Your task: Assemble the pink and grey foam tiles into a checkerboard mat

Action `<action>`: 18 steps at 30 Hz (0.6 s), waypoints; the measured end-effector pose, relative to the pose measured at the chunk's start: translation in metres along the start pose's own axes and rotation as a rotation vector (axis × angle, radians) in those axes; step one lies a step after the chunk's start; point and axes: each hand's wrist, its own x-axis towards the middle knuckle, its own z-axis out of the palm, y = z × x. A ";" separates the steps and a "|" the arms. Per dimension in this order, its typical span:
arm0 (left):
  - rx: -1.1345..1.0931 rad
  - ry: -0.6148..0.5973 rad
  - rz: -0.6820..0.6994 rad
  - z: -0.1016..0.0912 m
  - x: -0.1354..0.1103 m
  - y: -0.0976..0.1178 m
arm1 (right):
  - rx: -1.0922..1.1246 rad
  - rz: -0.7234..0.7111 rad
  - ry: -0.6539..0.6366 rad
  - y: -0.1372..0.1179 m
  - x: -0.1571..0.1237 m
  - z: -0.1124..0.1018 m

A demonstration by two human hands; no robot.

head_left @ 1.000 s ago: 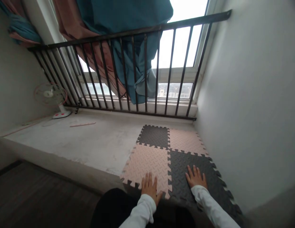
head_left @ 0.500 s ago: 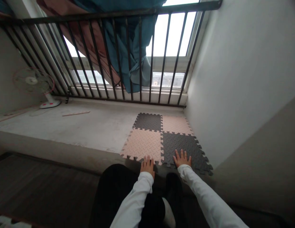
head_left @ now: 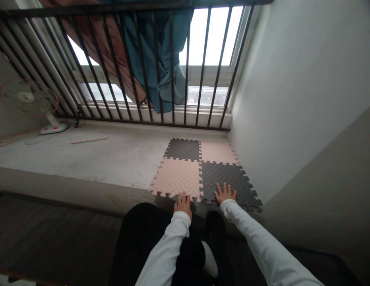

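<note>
Four-square foam matting lies on the window ledge against the right wall, its toothed edges interlocked. At the near left is a pink foam tile [head_left: 177,176], at the near right a dark grey foam tile [head_left: 223,178]. Behind them lie another dark grey tile [head_left: 184,149] and another pink tile [head_left: 218,152]. My right hand [head_left: 225,194] rests flat on the near dark tile, fingers spread. My left hand [head_left: 183,204] is at the front edge of the near pink tile, fingers stretched out over its rim. Both near tiles reach past the ledge's front edge.
A white and pink fan [head_left: 30,99] stands at the ledge's far left. A thin stick [head_left: 89,140] lies on the pale ledge [head_left: 122,155]. Behind runs a dark metal railing [head_left: 155,124] before a window and curtains [head_left: 161,67]. My knee [head_left: 143,226] is below the ledge.
The view has shifted slightly, so everything sits a little further left and higher. Both hands stay in the same places on the tiles, and the matting looks unchanged.
</note>
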 end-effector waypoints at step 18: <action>0.001 -0.053 0.005 0.003 0.003 0.000 | -0.177 -0.135 -0.265 -0.044 0.018 -0.039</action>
